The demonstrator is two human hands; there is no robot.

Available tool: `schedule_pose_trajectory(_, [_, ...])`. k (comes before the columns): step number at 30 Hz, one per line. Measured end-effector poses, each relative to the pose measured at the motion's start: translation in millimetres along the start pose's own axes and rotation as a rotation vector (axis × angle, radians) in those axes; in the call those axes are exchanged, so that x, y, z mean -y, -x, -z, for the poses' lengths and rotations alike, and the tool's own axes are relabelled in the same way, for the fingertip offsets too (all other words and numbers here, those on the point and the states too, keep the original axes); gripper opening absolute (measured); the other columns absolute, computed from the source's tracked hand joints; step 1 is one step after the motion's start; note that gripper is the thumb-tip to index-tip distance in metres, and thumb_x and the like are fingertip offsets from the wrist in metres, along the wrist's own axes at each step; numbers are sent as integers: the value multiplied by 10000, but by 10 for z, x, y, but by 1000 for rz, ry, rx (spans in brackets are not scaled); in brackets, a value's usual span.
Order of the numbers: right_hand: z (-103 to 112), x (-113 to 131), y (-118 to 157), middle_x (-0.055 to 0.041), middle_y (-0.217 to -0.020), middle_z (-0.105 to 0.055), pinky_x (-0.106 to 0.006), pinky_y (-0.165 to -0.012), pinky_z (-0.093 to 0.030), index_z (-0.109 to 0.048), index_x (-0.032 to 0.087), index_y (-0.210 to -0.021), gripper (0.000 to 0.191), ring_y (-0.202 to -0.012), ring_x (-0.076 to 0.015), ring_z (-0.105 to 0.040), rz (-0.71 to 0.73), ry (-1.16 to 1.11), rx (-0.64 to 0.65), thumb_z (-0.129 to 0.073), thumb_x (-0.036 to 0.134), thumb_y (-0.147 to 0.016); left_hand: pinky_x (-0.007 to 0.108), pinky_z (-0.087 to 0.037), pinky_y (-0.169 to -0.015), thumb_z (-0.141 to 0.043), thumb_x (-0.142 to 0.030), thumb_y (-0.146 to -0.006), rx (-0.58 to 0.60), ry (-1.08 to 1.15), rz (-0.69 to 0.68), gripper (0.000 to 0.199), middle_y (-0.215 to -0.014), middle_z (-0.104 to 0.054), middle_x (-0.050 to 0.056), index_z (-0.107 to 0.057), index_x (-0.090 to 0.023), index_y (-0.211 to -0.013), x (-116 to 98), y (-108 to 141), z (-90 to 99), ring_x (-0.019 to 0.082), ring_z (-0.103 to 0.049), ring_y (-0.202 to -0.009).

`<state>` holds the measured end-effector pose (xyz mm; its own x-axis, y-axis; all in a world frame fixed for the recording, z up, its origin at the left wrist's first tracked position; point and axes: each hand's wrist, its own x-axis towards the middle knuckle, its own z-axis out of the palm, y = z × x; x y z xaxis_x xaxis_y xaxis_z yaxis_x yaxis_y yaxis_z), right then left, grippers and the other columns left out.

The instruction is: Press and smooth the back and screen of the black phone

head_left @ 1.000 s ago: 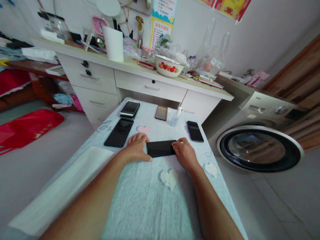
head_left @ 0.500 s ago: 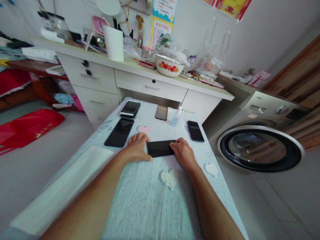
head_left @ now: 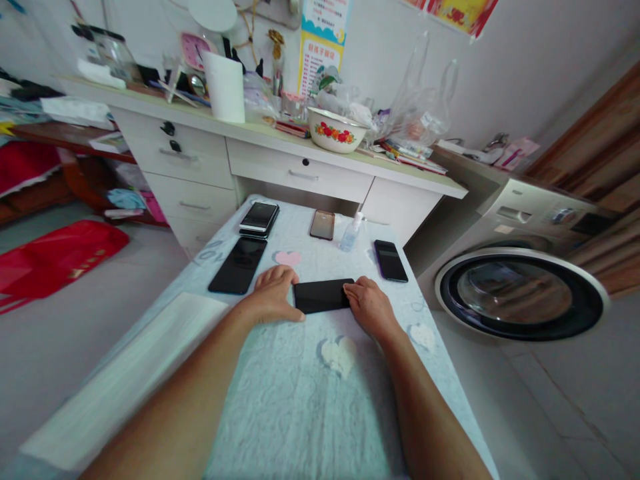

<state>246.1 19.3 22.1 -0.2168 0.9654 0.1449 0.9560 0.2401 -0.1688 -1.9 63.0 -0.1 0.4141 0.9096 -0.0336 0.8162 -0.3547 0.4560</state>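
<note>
A black smartphone (head_left: 323, 296) lies flat and crosswise on the cloth-covered table (head_left: 310, 400), its dark screen up. My left hand (head_left: 275, 293) holds its left end, the thumb at the near corner and the fingers at the far one. At the right end, my right hand (head_left: 369, 303) rests with its fingers bunched together against the screen edge; whatever is between them is hidden. Beyond the phone stand a clear spray bottle (head_left: 351, 233) and a brownish phone case (head_left: 323, 225) lying flat.
Left of the hands lies a larger black phone (head_left: 239, 265), with a stack of phones (head_left: 259, 219) behind it. Another phone (head_left: 391, 261) is near the right edge. A white cabinet (head_left: 300, 167) borders the far end, and a washing machine (head_left: 520, 287) stands at right.
My right hand has slid slightly right along the phone, baring a little more of its screen. My left hand and the phone stay nearly in place.
</note>
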Motion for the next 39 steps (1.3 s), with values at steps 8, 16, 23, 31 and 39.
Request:
schedule_pose_trajectory(8, [-48,87,10,-46,-947,-580,-236,-768,-369,-672,248,-1029,297,-916,-161,-515,23,-5,-17,-381,288,-985,386,-325,-992,-705,-525,-477,-11,-1,-3,642,-1197,-451,40,-458,-272,-1012,20,-9,-28,294,-402,-1198])
schedule_pose_trajectory(16, [-75,334,28,-34,-953,-571,-238,-737,-360,-655,251,-966,273,-910,-160,-492,103,12,42,-383,281,-983,387,-332,-990,-711,-520,-477,-3,-4,-1,643,-1196,-452,40,-450,-264,-1005,5,-7,-16,291,-398,-1204])
schedule_pose_trajectory(23, [-139,496,52,-50,-955,-567,-267,-690,-372,-662,241,-1002,258,-875,-173,-479,207,0,47,-406,242,-966,392,-339,-976,-711,-530,-469,-1,-6,8,645,-1157,-458,42,-446,-263,-993,-29,2,17,291,-418,-1168])
schedule_pose_trajectory(31, [-162,541,41,-40,-958,-562,-259,-707,-360,-642,254,-1022,229,-871,-174,-469,231,3,32,-422,233,-960,386,-331,-985,-713,-528,-468,2,-7,9,654,-1162,-452,41,-453,-256,-1003,-32,2,19,292,-411,-1171])
schedule_pose_trajectory(39, [-181,479,-2,-37,-979,-548,-251,-690,-345,-634,261,-986,251,-901,-175,-478,103,23,-1,-384,261,-975,376,-334,-979,-716,-513,-480,-2,-10,-4,629,-1160,-455,41,-451,-256,-989,-26,1,22,282,-415,-1167])
